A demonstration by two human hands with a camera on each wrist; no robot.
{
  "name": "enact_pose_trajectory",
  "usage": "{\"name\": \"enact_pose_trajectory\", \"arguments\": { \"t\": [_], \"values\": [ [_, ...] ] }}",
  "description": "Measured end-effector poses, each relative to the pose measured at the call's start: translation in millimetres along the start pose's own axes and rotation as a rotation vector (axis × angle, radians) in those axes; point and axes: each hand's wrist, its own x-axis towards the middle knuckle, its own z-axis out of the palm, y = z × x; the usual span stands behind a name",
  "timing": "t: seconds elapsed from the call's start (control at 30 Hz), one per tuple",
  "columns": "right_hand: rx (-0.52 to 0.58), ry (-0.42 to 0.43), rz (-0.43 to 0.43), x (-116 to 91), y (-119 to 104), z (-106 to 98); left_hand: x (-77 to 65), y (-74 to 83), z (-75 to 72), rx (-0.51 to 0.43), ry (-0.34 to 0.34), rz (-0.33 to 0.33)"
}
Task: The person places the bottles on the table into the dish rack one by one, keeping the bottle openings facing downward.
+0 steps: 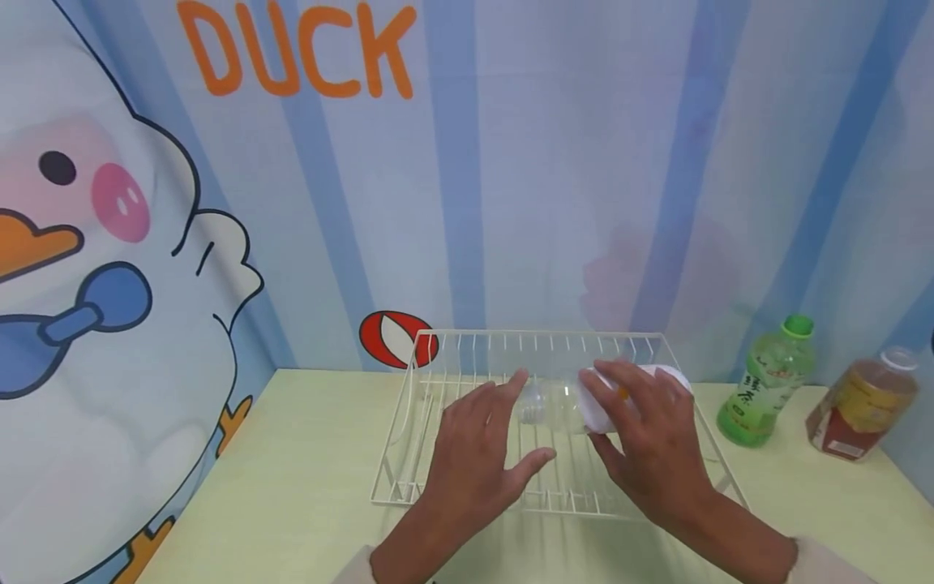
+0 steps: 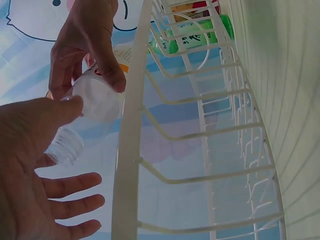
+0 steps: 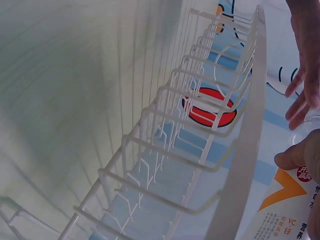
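My right hand [image 1: 653, 442] grips a clear plastic bottle [image 1: 563, 408] with a white and orange label [image 3: 282, 212]. The bottle lies sideways above a white wire rack [image 1: 565, 513], its neck toward the left. Beside that neck, my left hand [image 1: 474, 446] has thumb and fingers spread. In the left wrist view the left thumb overlaps the bottle [image 2: 102, 102], and the other fingers stretch out straight below the neck. Part of the label is hidden behind the right fingers.
On the right of the pale table [image 1: 306, 454] stand a green tea bottle [image 1: 769, 381] with a green cap and a brown drink bottle [image 1: 861, 405]. Behind the rack hangs a striped blue curtain [image 1: 547, 203] with a printed duck.
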Motion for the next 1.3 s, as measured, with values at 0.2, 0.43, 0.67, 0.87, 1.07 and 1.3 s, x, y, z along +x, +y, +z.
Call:
{"name": "enact_pose_trajectory", "arguments": {
  "t": [0.2,0.43,0.67,0.87,1.07,1.3],
  "values": [
    [0.018,-0.001,-0.014,-2,-9,0,1.4,1.7,-0.6,-0.016,0.067,0.070],
    [0.006,0.012,-0.032,-3,-9,-1,0.0,0.1,-0.9,-0.045,0.104,0.092],
    [-0.024,0.025,-0.013,-4,-6,-2,0.4,1.0,-3.6,-0.036,0.118,0.087],
    [-0.005,0.076,-0.017,-3,-4,-3,-1.6,-2.9,-3.3,-0.019,0.112,0.065],
    [0.009,0.107,0.023,-3,-2,-6,-3.6,-6.5,-4.4,-0.003,0.126,0.051],
    [-0.006,0.134,0.191,-1,2,-10,-3.7,-10.2,-5.5,-0.022,0.154,0.069]
  ]
}}
